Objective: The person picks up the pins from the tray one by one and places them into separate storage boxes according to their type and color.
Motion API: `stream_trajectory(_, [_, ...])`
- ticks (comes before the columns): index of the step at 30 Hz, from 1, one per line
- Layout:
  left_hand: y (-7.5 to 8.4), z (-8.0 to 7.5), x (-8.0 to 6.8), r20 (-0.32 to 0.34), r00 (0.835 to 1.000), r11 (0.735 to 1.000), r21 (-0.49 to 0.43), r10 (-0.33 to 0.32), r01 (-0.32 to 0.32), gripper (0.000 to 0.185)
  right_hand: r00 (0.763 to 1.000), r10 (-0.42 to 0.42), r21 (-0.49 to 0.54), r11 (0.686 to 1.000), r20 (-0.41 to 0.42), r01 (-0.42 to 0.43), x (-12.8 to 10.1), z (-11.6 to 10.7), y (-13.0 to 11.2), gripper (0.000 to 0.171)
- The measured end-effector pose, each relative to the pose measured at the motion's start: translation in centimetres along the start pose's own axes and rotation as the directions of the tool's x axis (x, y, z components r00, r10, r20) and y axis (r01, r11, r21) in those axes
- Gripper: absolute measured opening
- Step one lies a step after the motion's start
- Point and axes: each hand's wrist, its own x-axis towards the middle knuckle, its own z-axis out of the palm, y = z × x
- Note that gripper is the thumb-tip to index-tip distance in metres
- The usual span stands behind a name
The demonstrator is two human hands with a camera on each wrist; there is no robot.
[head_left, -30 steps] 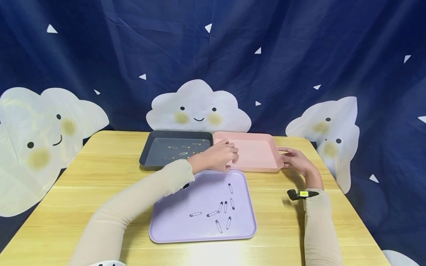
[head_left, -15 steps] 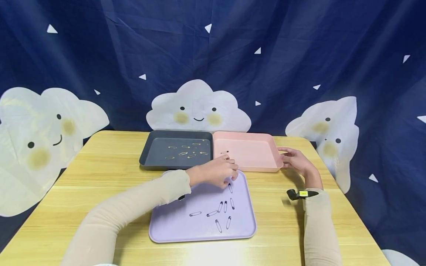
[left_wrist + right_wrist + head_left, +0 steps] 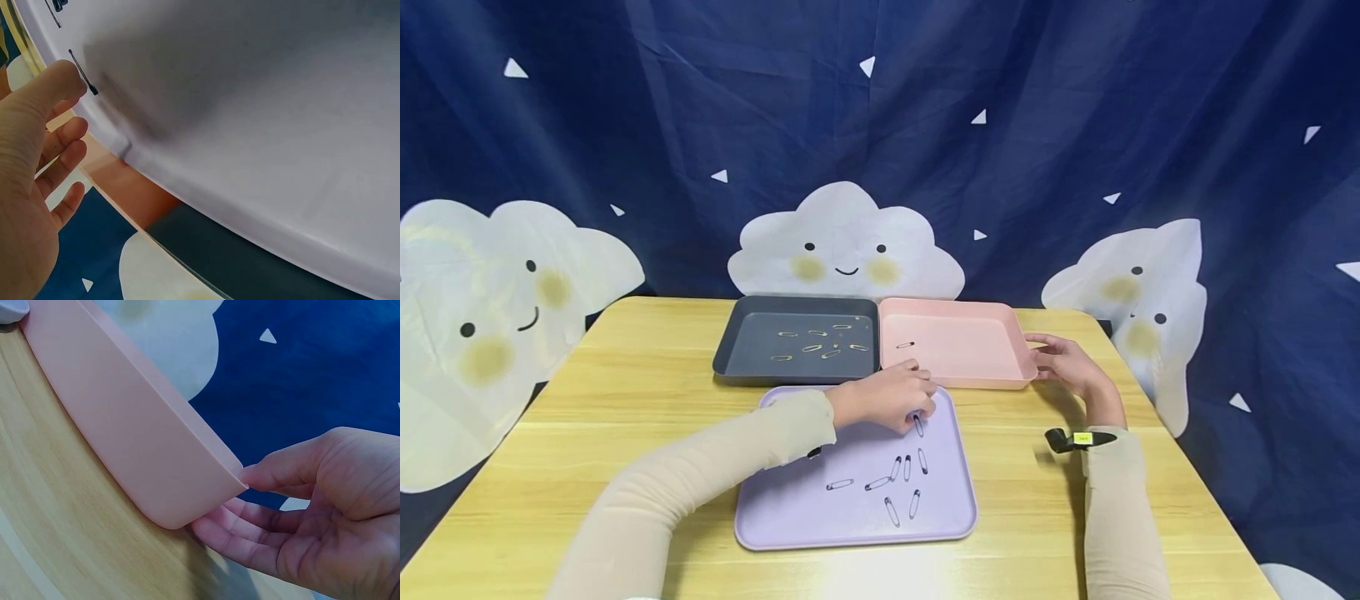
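Note:
My left hand [image 3: 897, 398] reaches over the far part of a lilac tray [image 3: 790, 517]. Its thumb and index fingertips are right at a black-headed safety pin [image 3: 82, 70] lying there; the other fingers are loosely bent. More black-headed safety pins [image 3: 907, 468] lie scattered nearer the front of this tray. At the far right, my right hand [image 3: 1070, 364] pinches the side of a pink tray [image 3: 131, 419], thumb at the rim and fingers beneath the outer wall. One black-headed safety pin [image 3: 906, 345] lies inside the pink tray.
A dark grey tray [image 3: 741, 350] holding several gold safety pins [image 3: 812, 348] stands left of the pink one, side by side. All three trays are on a wooden table [image 3: 1022, 517]. Behind it hangs a blue curtain [image 3: 1030, 183] printed with clouds.
My left hand has moved from over the pink tray's left end towards me, down to the pin on the lilac tray. A safety pin now shows in the pink tray. My right hand stays.

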Motion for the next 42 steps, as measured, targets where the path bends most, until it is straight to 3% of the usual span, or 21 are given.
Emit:
stream_trajectory(17, [0.10,0.57,0.35,0.049,0.999,1.000,0.014,-0.019,0.019,0.014,1.000,0.006,-0.011,1.000,0.004,-0.006,0.17,0.13,-0.24,0.057])
stream_trajectory(42, [0.06,0.25,0.72,0.131,0.990,0.997,-0.043,-0.059,0.066,0.014,1.000,0.011,-0.022,1.000,-0.007,-0.011,0.10,0.00,0.01,0.056])
